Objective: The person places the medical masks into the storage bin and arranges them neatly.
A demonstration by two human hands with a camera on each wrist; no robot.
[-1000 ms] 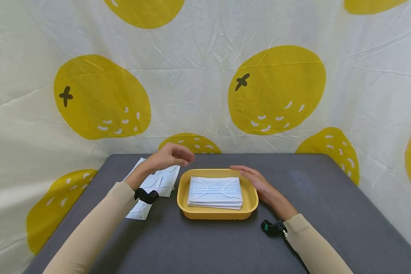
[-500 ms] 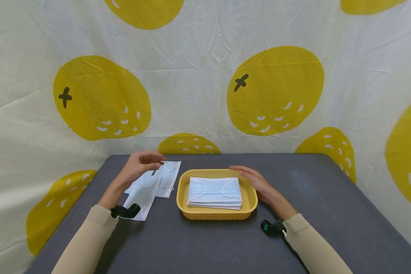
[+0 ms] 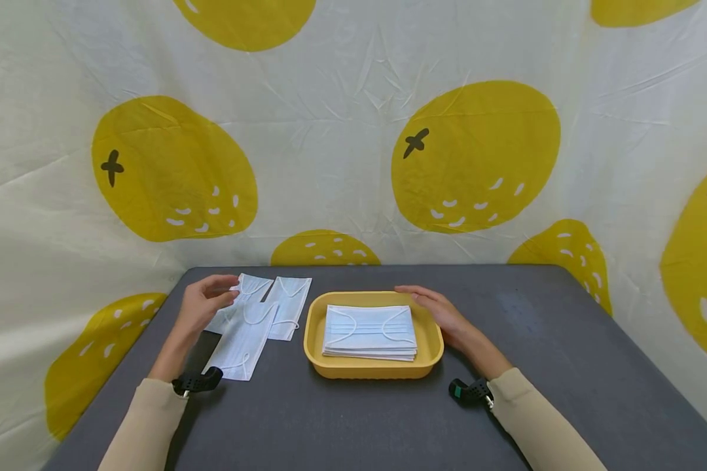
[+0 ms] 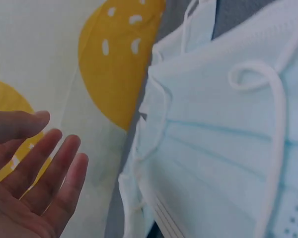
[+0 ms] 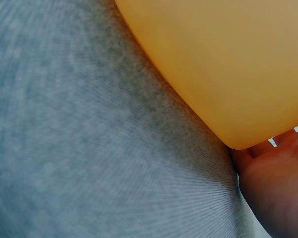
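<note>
our right hand lies flat and relaxed against the smooth oval yellow tray, beside its stacked pleated masks. our left hand, empty with fingers loose, has pulled back leftward over the soft loose masks on grey felt.

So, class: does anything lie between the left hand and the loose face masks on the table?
Nothing visible does. The left hand hovers open at the left edge of the loose face masks, with no object between them. The yellow tray sits off to their right.
</note>
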